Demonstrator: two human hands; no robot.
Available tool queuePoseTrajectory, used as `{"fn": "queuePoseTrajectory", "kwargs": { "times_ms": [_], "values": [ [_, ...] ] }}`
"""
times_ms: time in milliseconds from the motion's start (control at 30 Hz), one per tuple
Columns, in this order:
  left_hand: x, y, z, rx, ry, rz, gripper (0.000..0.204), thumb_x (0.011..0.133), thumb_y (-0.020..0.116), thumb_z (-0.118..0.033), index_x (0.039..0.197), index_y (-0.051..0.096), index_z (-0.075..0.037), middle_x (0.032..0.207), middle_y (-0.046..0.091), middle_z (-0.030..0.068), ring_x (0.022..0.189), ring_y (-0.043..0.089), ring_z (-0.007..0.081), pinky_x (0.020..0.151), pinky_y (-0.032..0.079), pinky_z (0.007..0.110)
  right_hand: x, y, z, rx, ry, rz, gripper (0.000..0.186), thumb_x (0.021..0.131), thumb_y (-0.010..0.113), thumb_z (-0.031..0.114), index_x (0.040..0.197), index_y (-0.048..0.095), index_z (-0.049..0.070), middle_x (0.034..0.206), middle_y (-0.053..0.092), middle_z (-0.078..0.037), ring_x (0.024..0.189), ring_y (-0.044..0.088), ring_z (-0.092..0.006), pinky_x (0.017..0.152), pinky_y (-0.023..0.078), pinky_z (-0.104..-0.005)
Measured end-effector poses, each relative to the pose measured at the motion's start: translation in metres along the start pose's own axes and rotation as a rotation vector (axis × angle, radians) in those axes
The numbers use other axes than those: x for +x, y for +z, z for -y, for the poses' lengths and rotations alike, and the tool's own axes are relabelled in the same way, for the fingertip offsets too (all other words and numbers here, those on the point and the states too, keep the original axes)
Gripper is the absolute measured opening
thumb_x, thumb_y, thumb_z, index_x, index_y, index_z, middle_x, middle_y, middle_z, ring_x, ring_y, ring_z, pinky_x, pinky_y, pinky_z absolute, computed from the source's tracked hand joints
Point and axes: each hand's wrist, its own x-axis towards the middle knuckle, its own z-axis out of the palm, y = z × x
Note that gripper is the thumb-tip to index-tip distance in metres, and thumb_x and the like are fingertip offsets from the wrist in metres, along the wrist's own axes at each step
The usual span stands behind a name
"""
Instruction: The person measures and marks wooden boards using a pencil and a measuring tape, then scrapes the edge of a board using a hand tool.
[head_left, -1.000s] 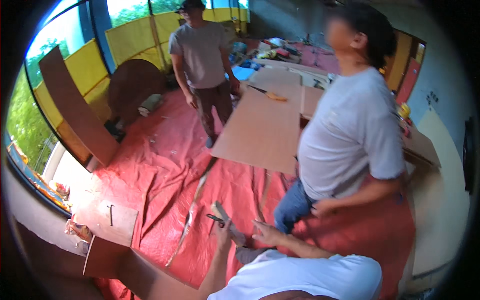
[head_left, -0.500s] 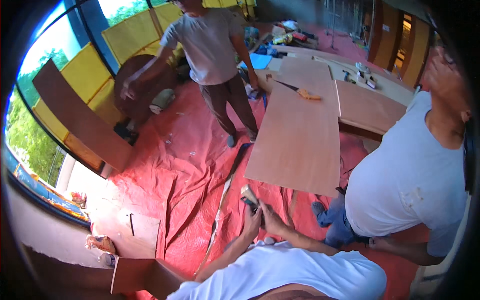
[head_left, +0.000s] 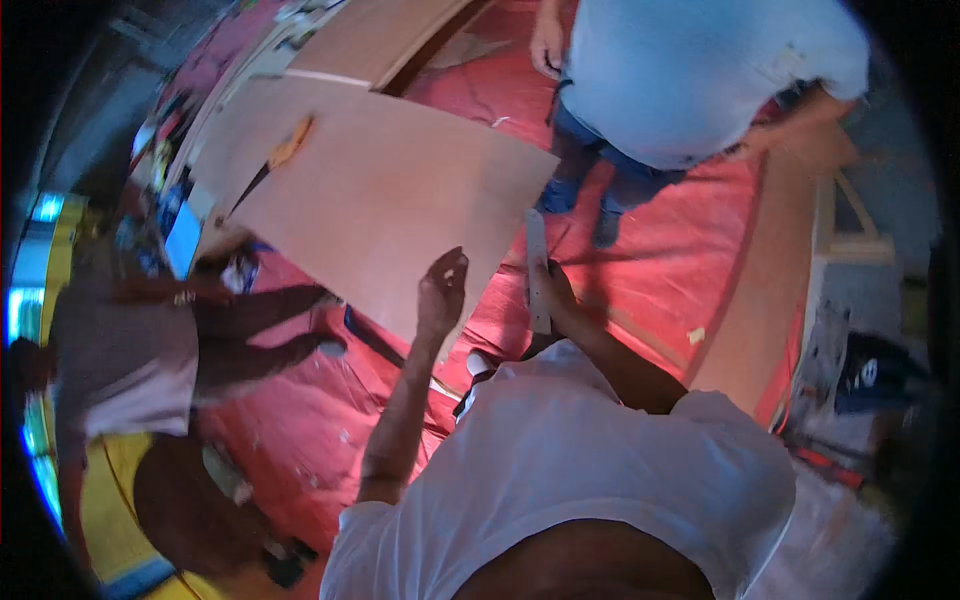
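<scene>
My right hand (head_left: 560, 298) is closed around a long, pale, flat strip (head_left: 538, 270) with small dark dots along it, held upright beside the plywood's near right corner. Its exact kind does not show. My left hand (head_left: 443, 292) is raised with curled fingers in front of the near edge of the plywood sheet (head_left: 390, 190). A small pale spot shows by its fingertips, too blurred to name. On the sheet's far left part lies a handsaw (head_left: 270, 163) with an orange handle and dark blade.
A co-worker in a light shirt (head_left: 710, 80) stands beyond the sheet at right. Another person (head_left: 140, 350) stands at left, blurred. Wrinkled red sheeting (head_left: 660, 270) covers the floor. A long brown board (head_left: 750, 290) runs along the right, near a wooden frame (head_left: 860, 240).
The view has swung round to the right, so the plywood sheet and co-workers appear turned. My hands, together before, are now apart, with the pale strip in my right hand.
</scene>
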Motion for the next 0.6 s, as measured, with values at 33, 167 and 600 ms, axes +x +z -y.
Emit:
{"fn": "queuePoseTrajectory", "kwargs": {
  "times_ms": [33, 167, 600],
  "values": [
    [0.015, -0.007, 0.016, 0.092, 0.082, 0.015, 0.031, 0.092, 0.053, -0.023, 0.11, 0.059, 0.002, 0.104, 0.063, 0.0207, 0.092, 0.063, 0.0282, 0.079, 0.05, 0.035, -0.01, 0.004, -0.006, 0.083, -0.009, -0.092, 0.032, 0.093, 0.05, 0.038, 0.094, 0.048, 0.006, 0.07, 0.05, -0.002, 0.052, 0.049, -0.0117, 0.044, 0.043, -0.0281],
    [0.09, -0.009, 0.02, 0.345, 0.621, 0.12, 0.026, 0.09, 0.053, -0.018, 0.105, 0.059, 0.002, 0.101, 0.063, 0.0209, 0.093, 0.061, 0.0359, 0.081, 0.049, 0.039, -0.016, 0.0, -0.07, 0.183, -0.081, -0.268, 0.034, 0.092, 0.05, 0.04, 0.097, 0.048, 0.007, 0.075, 0.051, -0.003, 0.059, 0.052, -0.0133, 0.051, 0.046, -0.0295],
    [0.287, 0.123, 0.053, 0.979, 1.12, 0.334, 0.03, 0.088, 0.047, -0.026, 0.107, 0.058, -0.005, 0.115, 0.057, 0.0153, 0.101, 0.056, 0.0301, 0.09, 0.043, 0.046, 0.081, 0.058, -0.06, 0.035, -0.356, -0.762, 0.036, 0.095, 0.047, 0.032, 0.113, 0.048, 0.001, 0.093, 0.054, -0.007, 0.081, 0.051, -0.0148, 0.071, 0.044, -0.0301]
  ]
}}
